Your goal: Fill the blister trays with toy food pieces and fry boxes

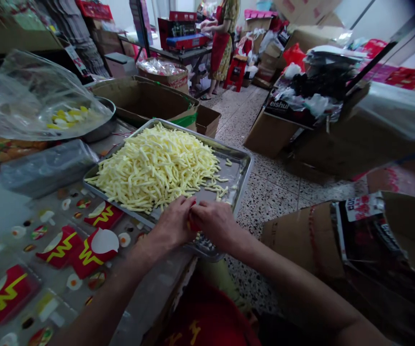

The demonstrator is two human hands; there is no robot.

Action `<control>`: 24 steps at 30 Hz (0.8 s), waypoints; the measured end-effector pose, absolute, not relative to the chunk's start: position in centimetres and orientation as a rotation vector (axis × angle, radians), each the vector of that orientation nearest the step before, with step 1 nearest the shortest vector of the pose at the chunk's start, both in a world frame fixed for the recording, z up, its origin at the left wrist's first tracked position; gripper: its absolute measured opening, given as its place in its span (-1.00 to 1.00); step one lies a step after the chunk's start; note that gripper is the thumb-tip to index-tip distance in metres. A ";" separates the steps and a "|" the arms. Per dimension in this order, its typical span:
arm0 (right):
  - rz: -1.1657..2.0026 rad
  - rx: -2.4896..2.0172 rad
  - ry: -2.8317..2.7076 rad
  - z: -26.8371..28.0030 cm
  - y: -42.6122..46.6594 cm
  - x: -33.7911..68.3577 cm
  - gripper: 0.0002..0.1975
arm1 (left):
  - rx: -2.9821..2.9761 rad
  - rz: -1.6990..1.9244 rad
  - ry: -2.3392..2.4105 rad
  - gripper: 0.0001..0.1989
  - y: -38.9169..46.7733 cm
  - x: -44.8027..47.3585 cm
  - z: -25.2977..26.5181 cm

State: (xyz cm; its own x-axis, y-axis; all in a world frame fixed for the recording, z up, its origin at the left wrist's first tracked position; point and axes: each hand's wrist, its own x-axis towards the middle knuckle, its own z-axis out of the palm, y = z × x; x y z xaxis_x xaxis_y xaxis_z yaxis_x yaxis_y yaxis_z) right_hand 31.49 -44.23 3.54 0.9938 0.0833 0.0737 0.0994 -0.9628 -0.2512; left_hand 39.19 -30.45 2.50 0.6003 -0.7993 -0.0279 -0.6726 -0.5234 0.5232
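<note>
My left hand [174,222] and my right hand [217,222] meet at the near edge of a metal tray [245,180]. Between them shows a bit of red, a small red fries carton [192,222] mostly hidden by my fingers; both hands are closed around it. A large heap of pale yellow fries [157,166] fills most of the tray, with some loose ones at its right. To the left, several flat red fries cartons with yellow zigzags, one of them a carton [95,252] with a white oval, lie on the patterned tablecloth [73,282].
Behind the tray stands an open cardboard box [138,98]. A clear plastic bag [41,96] covers a metal bowl [108,117] at the left, beside a stack of plastic sleeves [48,168]. More cartons [301,235] crowd the floor at right. A person in a red apron [221,43] stands at a far table.
</note>
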 end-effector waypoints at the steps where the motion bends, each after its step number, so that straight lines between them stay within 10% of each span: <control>1: -0.083 -2.842 -0.078 3.3 -44.1 31.0 -0.89 | 2.303 -0.363 -1.140 -0.26 -30.4 39.1 1.7; 17: -0.408 -2.422 0.319 3.8 -51.1 31.1 -0.85 | 2.122 -0.180 -1.054 -0.16 -30.5 39.2 1.0; 24: 0.221 -3.025 0.639 3.8 -52.4 35.8 -0.76 | 2.143 -0.135 -1.036 -0.13 -29.5 39.9 2.2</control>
State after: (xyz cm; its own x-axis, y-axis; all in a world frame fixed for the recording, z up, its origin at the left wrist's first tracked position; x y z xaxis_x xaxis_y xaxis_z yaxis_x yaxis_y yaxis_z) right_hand 35.84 -52.41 3.81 0.9049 -0.3992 -0.1478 -0.4052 -0.9142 -0.0116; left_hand 39.91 -29.49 2.17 0.6685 -0.7134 0.2104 -0.6354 -0.4008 0.6600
